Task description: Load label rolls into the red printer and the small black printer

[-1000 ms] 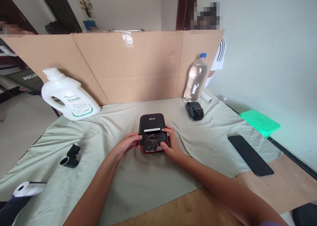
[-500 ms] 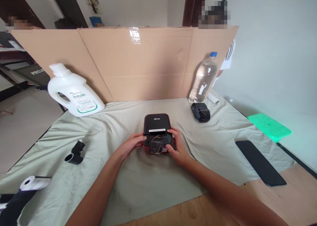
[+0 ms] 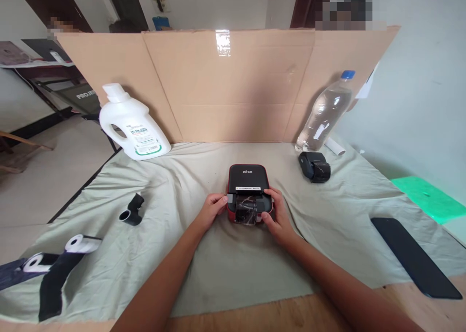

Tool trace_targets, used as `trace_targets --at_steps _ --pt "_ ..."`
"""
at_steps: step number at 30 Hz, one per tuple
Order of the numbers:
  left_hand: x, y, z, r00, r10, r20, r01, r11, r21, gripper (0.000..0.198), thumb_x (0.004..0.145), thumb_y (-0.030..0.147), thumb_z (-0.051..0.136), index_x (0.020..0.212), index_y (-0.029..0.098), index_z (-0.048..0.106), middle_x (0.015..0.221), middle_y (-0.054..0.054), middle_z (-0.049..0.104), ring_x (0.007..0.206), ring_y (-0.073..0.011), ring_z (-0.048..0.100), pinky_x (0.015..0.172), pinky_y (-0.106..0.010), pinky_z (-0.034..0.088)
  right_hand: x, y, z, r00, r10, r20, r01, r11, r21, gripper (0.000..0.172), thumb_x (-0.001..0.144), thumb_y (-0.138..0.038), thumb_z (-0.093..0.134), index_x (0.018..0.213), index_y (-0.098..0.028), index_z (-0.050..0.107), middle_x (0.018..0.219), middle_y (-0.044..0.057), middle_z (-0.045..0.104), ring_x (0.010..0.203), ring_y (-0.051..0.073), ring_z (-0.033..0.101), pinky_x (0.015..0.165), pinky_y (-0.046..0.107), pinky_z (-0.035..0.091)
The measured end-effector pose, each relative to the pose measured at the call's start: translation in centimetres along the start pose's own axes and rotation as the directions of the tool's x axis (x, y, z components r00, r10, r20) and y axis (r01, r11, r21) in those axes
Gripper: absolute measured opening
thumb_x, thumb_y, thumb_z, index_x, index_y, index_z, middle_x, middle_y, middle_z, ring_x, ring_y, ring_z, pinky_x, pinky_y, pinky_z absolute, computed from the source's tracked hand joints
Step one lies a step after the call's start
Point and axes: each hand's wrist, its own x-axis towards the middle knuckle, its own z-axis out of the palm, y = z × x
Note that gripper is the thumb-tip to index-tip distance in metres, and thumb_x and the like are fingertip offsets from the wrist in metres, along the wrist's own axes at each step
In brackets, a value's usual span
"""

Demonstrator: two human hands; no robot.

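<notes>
A small black printer (image 3: 249, 176) with a red rim lies on the cloth in front of me, its top facing up. A shiny black strip with pale streaks (image 3: 246, 214) hangs from the slot at its near end. My left hand (image 3: 211, 209) pinches the printer's left edge, thumb on top beside a small grey patch; the fingers below are partly hidden. On the other side, my right hand (image 3: 279, 220) is curled round the near right corner, with the thumb low and a finger on the top edge.
A white detergent bottle (image 3: 136, 128) and a clear bottle (image 3: 325, 111) lean on a cardboard screen (image 3: 233, 89). Another small black device (image 3: 314, 167) and a dark phone-like slab (image 3: 415, 257) lie right. Several black rolls, including one roll (image 3: 131, 216), lie left. People are behind the screen.
The view has turned left, so everything sits farther right in the picture. Both hands stay on the printer. A small grey patch now shows by my left thumb.
</notes>
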Motion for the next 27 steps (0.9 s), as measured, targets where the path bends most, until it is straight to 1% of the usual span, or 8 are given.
trace_targets --at_steps 3,8,11,15,19,21,24,27 --pt "0.1 0.2 0.0 1.000 0.019 0.018 -0.019 1.000 0.004 0.061 0.077 0.067 0.065 0.052 0.018 0.039 0.049 0.006 0.028 0.049 -0.0072 0.023 0.051 -0.026 0.019 0.1 0.1 0.0 1.000 -0.016 -0.005 0.015 1.000 -0.010 0.056 0.093 -0.044 0.052 0.144 -0.026 0.038 0.145 0.012 0.039 0.134 0.029 0.043 0.111 0.048 0.038" --pt "-0.1 0.8 0.3 1.000 0.016 0.010 -0.016 0.999 0.028 0.062 0.076 0.069 0.064 0.051 0.019 0.040 0.049 0.006 0.030 0.050 -0.0078 0.025 0.052 -0.026 0.020 0.1 -0.1 0.0 1.000 0.008 0.008 -0.007 0.998 -0.057 0.070 0.095 -0.044 0.049 0.157 -0.023 0.025 0.148 0.014 0.040 0.137 0.028 0.041 0.115 0.049 0.033" --pt "-0.2 1.2 0.6 1.000 0.016 -0.002 -0.015 1.000 0.013 0.063 0.074 0.071 0.065 0.051 0.019 0.038 0.048 0.006 0.029 0.049 -0.0079 0.024 0.052 -0.027 0.020 0.1 -0.5 -0.1 0.998 0.061 0.009 -0.060 0.995 -0.073 0.074 0.093 -0.043 0.050 0.158 -0.023 0.023 0.149 0.013 0.042 0.136 0.028 0.042 0.112 0.048 0.039" --pt "-0.4 1.5 0.9 0.999 0.046 0.014 -0.046 0.999 -0.017 0.064 0.073 0.072 0.066 0.050 0.020 0.036 0.047 0.006 0.029 0.049 -0.0075 0.025 0.051 -0.026 0.020 -0.3 -1.1 -0.3 0.994 0.108 0.001 -0.108 0.993 -0.056 0.073 0.092 -0.042 0.052 0.158 -0.024 0.026 0.149 0.012 0.044 0.130 0.027 0.048 0.102 0.043 0.049" --pt "-0.5 1.6 0.9 0.998 0.063 0.025 -0.062 0.998 -0.030 0.063 0.075 0.070 0.065 0.050 0.020 0.036 0.047 0.006 0.031 0.048 -0.0072 0.026 0.051 -0.026 0.020 -1.2 -1.4 -0.4 0.992 0.125 -0.003 -0.125 0.991 -0.050 0.069 0.095 -0.046 0.049 0.157 -0.022 0.028 0.152 0.013 0.043 0.128 0.025 0.052 0.099 0.041 0.050" --pt "-0.4 1.4 0.8 0.997 0.067 0.033 -0.066 0.997 -0.032 0.063 0.076 0.069 0.065 0.051 0.020 0.036 0.047 0.007 0.031 0.048 -0.0071 0.026 0.051 -0.026 0.020 -1.3 -1.5 -0.6 0.994 0.105 -0.011 -0.105 0.993 -0.049 0.063 0.098 -0.046 0.045 0.155 -0.022 0.034 0.151 0.013 0.046 0.132 0.025 0.049 0.107 0.043 0.045" --pt "-0.1 0.9 0.6 0.996 0.068 0.052 -0.065 0.997 -0.050 0.063 0.075 0.071 0.064 0.052 0.020 0.035 0.047 0.007 0.030 0.048 -0.0069 0.025 0.051 -0.026 0.019 -0.4 -1.9 -1.6 0.997 0.070 -0.040 -0.073 0.996 -0.054 0.049 0.101 -0.045 0.039 0.142 -0.022 0.054 0.148 0.011 0.050 0.137 0.023 0.046 0.115 0.044 0.037" --pt "0.2 0.4 0.5 0.996 0.060 0.063 -0.057 0.997 -0.046 0.065 0.074 0.073 0.064 0.052 0.020 0.035 0.046 0.007 0.030 0.047 -0.0070 0.025 0.050 -0.027 0.017 2.3 -3.1 -3.0 0.995 0.081 -0.062 -0.088 0.990 -0.110 0.039 0.099 -0.042 0.043 0.110 -0.020 0.073 0.135 0.013 0.060 0.127 0.025 0.055 0.105 0.042 0.046"
